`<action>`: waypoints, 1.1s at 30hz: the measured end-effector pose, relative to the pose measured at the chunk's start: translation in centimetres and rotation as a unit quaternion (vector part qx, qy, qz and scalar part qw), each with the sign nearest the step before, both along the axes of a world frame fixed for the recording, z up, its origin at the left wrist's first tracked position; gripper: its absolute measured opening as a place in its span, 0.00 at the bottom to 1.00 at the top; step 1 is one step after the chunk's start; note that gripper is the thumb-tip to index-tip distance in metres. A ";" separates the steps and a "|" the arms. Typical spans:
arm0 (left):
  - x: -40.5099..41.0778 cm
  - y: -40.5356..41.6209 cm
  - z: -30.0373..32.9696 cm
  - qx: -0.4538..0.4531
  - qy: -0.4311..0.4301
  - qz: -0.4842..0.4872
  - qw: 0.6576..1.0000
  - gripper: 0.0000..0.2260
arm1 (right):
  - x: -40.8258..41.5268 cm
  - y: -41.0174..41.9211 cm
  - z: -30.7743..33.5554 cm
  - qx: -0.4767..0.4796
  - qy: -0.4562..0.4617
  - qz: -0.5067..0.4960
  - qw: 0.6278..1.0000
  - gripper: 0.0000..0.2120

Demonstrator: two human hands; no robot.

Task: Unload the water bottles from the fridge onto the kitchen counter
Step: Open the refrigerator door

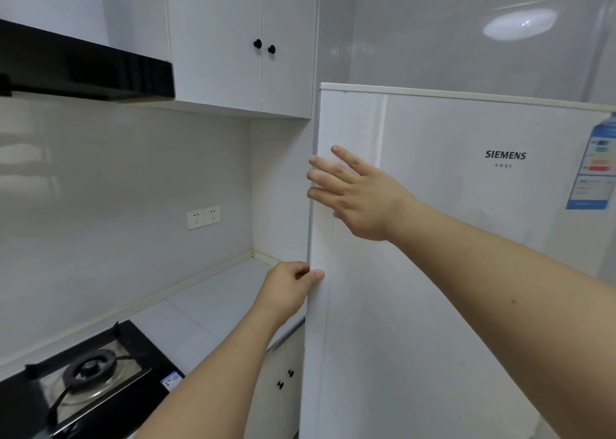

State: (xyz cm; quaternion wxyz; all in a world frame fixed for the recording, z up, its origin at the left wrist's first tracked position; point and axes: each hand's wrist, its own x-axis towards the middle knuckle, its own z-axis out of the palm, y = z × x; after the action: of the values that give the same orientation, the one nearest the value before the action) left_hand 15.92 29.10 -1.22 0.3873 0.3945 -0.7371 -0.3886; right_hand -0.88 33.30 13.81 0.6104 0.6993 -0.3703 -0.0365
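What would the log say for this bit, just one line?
step: opening fridge | left hand: grips door edge | right hand: flat on door | door: shut | bottles: not seen | counter: beside fridge

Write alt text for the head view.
A person's left hand grips the left edge of a closed white fridge door while the right hand lies flat on it. A kitchen counter and gas hob sit left.

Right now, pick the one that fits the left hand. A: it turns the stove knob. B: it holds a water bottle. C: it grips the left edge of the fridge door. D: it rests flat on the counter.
C: the left hand has its fingers curled round the fridge door at its left edge, thumb on the front, above the counter.
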 end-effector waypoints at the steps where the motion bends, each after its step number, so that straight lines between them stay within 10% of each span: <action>1: 0.1 0.6 0.0 0.001 0.003 0.001 1.000 0.09 | 0.0 0.5 0.0 0.002 -0.006 0.013 1.000 0.22; 7: 0.7 5.6 -0.2 -0.019 -0.005 0.024 1.000 0.22 | 0.0 4.9 -0.1 0.005 -0.023 0.061 0.998 0.23; 33: -10.7 45.1 -0.3 -0.115 -0.057 0.139 0.982 0.19 | -11.8 40.9 -1.7 -0.038 -0.048 0.133 0.989 0.20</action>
State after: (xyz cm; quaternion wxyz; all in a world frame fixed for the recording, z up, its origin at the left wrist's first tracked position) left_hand 5.26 74.17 -1.49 0.4379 0.4675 -0.7355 -0.2206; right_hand -12.66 74.21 12.09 0.6175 0.7195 -0.3039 0.0931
